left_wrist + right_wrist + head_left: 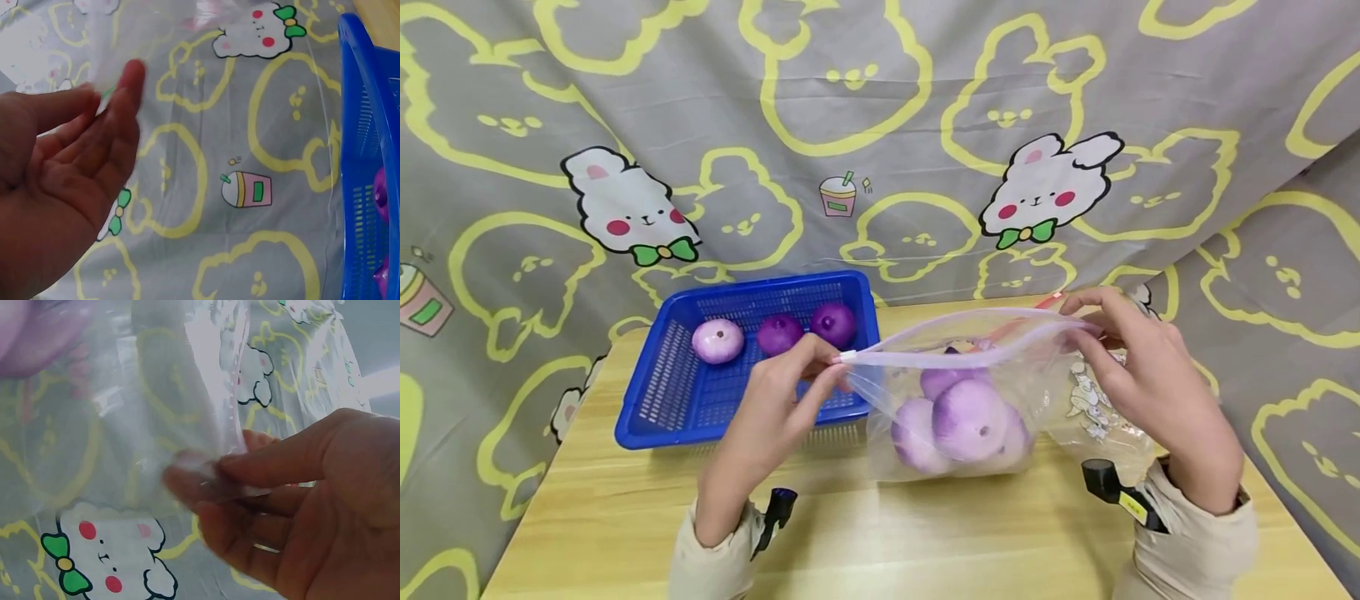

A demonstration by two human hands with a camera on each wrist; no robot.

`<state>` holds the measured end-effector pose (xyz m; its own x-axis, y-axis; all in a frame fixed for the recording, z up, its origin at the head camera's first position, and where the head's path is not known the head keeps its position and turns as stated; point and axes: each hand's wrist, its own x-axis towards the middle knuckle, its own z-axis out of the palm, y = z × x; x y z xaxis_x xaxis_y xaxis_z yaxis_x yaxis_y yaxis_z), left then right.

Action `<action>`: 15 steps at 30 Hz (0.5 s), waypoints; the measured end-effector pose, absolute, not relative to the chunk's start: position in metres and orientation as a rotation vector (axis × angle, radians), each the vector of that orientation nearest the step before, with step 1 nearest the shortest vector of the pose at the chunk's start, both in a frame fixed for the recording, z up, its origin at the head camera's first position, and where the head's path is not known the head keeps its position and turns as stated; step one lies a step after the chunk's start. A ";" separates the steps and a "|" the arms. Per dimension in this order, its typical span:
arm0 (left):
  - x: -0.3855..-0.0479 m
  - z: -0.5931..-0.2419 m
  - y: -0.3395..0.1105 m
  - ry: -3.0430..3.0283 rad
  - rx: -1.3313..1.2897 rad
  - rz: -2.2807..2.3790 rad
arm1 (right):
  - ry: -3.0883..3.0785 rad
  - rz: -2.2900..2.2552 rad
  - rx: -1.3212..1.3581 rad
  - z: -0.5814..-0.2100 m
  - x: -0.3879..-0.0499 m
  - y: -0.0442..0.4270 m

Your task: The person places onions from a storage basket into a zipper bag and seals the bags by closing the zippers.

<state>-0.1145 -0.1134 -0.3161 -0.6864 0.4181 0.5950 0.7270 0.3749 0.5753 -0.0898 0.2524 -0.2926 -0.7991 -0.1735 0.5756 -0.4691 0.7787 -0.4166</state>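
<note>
The zip bag (943,361) of onions (973,421) is held just right of the blue basket (647,417), mouth pointing up, long axis running sideways from that basket; its top corners are finger-pinched by the left hand (782,396) and right hand (1142,358).

1 clear bag (936,360) — unsealed, purple onions (972,419) inside

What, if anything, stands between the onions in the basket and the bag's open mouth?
The right rim of the blue basket, and probably the left hand, which pinches the left corner of the bag beside it. Nothing else visible stands in between.
</note>
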 end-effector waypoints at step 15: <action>-0.102 -0.317 -0.097 -2.402 -0.957 -1.217 | -1.949 0.902 0.905 -0.282 -0.043 0.170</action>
<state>-0.1017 -0.0966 -0.3169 -0.7401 0.4328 0.5147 0.6710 0.4248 0.6076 -0.0432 0.1704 -0.2819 -0.4336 -0.2677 0.8604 -0.8291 0.4924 -0.2647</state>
